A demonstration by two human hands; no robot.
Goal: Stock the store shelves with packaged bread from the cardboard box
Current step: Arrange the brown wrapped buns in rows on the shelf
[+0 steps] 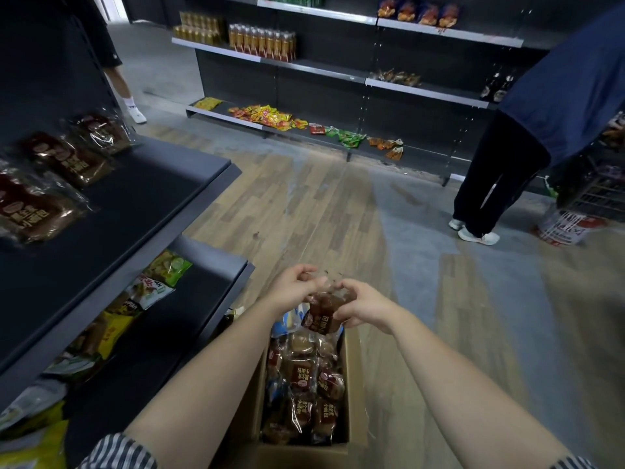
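The left hand (294,291) and right hand (360,308) pinched one bread packet (323,316) by its top, hanging lengthwise above the cardboard box (291,456) at its far end; the shelf (142,184) lay left of it, nearer the left hand

Three brown bread packs in clear wrap (67,160) on the near left shelf (142,184); one held bread pack (323,314) above one brown cardboard box (291,456); four orange snack bags (417,11) far right; two other people (558,96).
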